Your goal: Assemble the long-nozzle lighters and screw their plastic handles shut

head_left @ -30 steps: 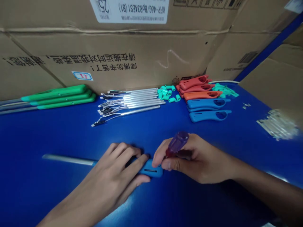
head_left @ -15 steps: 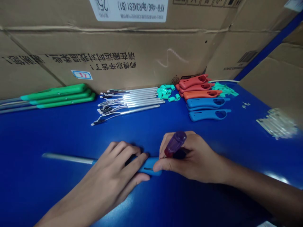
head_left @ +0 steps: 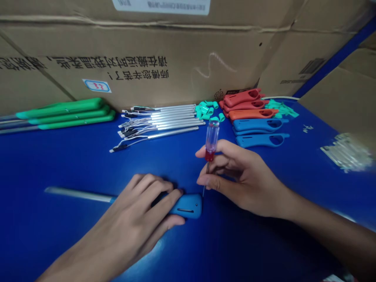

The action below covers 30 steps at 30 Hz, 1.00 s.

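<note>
My left hand lies closed over a blue handle on the blue table, pressing it down. A silver tube sticks out of that handle to the left. My right hand pinches a small screwdriver with a clear purple and red grip. The screwdriver stands nearly upright, its thin tip down at the handle's right end.
Along the cardboard boxes at the back lie green-handled tools, several silver tubes with wires, small teal caps, and stacked red and blue handle shells. A pile of clear small parts sits at the right.
My right hand has lifted and tipped the screwdriver upright, away from the handle's end, so its shaft now shows. My left hand has stayed on the blue handle.
</note>
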{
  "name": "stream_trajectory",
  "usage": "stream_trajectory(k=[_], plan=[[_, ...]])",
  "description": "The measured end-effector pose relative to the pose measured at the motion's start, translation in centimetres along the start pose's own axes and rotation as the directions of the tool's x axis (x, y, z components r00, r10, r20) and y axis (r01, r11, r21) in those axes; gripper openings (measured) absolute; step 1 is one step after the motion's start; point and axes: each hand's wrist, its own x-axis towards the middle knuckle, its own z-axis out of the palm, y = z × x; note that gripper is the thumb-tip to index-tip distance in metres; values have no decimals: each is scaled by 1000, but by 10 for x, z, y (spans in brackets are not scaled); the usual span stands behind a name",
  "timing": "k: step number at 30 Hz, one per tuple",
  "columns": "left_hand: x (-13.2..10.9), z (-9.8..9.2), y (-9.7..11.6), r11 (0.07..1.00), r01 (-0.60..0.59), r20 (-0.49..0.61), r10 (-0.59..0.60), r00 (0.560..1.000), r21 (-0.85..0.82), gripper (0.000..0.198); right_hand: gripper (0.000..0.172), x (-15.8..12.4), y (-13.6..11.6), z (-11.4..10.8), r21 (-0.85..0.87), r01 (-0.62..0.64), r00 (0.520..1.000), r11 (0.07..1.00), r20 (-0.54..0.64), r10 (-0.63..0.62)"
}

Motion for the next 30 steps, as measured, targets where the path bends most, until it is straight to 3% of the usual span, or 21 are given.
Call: stream_trajectory(k=[8, 23, 30], plan=[[0, -3, -2, 999, -36, 47, 36, 998, -6, 27, 25, -3, 2, 5, 53, -26, 1000, 998, 12, 26], [1, -3, 1, 999, -34, 13, 34, 999, 35, 25, 20, -6, -4, 6, 149, -51, 998, 987, 52, 44], [1, -1, 1, 998, -22, 17, 21, 1000, 62, 26, 17, -8, 0, 6, 111, -21, 997, 994, 74, 13]])
